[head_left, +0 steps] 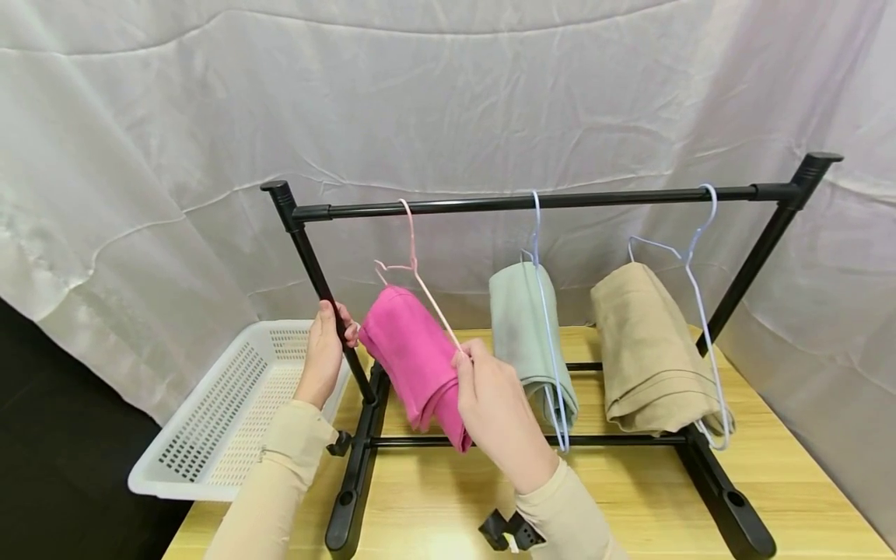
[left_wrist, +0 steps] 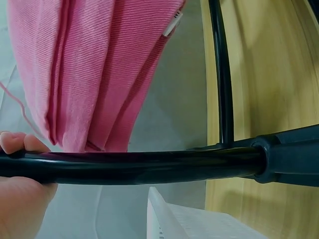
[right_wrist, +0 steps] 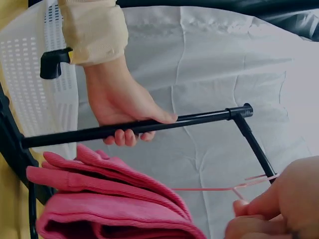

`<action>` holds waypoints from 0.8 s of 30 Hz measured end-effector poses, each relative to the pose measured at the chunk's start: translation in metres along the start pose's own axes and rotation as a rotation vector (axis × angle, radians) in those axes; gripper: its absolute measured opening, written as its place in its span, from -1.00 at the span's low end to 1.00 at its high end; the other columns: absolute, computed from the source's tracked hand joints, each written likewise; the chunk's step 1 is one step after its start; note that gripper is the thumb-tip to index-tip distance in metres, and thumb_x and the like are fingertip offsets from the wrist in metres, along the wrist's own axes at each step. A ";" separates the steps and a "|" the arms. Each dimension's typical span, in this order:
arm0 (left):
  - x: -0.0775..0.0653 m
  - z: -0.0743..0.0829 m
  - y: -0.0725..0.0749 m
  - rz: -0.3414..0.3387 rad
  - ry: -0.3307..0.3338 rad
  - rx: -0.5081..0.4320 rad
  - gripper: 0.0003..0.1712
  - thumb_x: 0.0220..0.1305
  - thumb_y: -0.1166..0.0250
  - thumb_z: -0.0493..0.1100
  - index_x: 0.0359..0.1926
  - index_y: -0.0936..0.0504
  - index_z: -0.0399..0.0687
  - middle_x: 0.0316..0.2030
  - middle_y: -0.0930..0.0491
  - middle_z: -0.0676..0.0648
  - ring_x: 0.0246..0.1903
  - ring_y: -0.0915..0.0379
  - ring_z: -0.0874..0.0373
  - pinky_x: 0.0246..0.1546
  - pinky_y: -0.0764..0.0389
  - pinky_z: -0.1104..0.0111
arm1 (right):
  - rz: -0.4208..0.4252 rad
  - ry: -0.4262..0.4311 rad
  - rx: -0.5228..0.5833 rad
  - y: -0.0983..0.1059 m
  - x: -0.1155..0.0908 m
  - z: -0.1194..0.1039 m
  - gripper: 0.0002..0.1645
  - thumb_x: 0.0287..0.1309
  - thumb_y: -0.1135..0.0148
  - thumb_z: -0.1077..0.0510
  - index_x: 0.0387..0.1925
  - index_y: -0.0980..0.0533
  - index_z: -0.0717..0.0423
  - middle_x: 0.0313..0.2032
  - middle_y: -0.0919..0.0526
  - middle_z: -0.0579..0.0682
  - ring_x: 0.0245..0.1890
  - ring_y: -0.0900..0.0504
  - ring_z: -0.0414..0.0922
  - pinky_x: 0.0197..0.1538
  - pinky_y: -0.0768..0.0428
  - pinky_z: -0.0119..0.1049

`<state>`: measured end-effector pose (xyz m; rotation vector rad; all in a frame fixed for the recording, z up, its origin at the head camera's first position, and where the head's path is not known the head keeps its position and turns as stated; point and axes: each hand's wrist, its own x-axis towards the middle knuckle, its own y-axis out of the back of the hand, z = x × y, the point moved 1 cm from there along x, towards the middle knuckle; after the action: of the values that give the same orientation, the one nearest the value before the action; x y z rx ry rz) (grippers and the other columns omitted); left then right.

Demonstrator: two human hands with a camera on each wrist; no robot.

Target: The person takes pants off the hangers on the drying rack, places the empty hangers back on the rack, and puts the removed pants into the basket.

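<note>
The head view looks forward and down from above the near side of the table (head_left: 420, 502), far enough back to take in the rack (head_left: 483, 204) with its 2 end posts and the curtain (head_left: 448, 101) past the table's rear edge. The left wrist view sits close to the left post (left_wrist: 149, 167), rolled sideways so a table edge runs upright; the right wrist view, rolled the opposite way, faces left over the pink cloth (right_wrist: 114, 191) toward the left hand (right_wrist: 119, 99). All 3 share the post, cloth and basket (head_left: 183, 490).
</note>
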<state>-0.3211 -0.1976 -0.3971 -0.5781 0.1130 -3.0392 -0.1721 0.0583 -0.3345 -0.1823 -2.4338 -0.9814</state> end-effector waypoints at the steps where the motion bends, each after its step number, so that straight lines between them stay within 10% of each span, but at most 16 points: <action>1: 0.000 0.000 0.000 0.001 -0.001 0.003 -0.33 0.61 0.32 0.41 -0.18 -0.34 -0.06 -0.50 -0.28 0.01 -0.48 -0.25 0.19 -0.39 -0.39 0.41 | 0.001 -0.010 0.017 0.000 0.000 0.000 -0.76 0.67 0.00 0.16 -0.16 -0.54 0.15 -0.51 -0.51 -0.05 -0.46 -0.51 -0.13 -0.35 -0.54 -0.26; 15: -0.010 0.011 0.001 0.027 0.099 0.235 -0.46 0.74 0.32 0.25 0.12 -0.34 -0.08 -0.21 -0.50 -0.04 -0.10 -0.53 0.08 0.00 -0.65 0.35 | 0.011 -0.049 0.115 0.001 -0.003 -0.002 -0.72 0.70 0.04 0.16 -0.16 -0.55 0.14 -0.41 -0.62 0.00 -0.48 -0.49 -0.17 -0.34 -0.56 -0.29; 24: -0.014 0.013 0.004 -0.005 0.052 0.256 -0.55 0.79 0.27 0.10 0.16 -0.35 -0.15 -0.18 -0.55 -0.07 -0.02 -0.55 0.06 0.08 -0.60 0.39 | 0.029 -0.053 0.111 0.000 -0.003 -0.002 -0.74 0.68 0.03 0.19 -0.18 -0.55 0.12 -0.37 -0.65 0.02 -0.39 -0.56 -0.13 -0.22 -0.62 -0.20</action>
<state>-0.3030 -0.2014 -0.3909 -0.4800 -0.2715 -3.0049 -0.1688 0.0572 -0.3354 -0.2070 -2.5185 -0.8364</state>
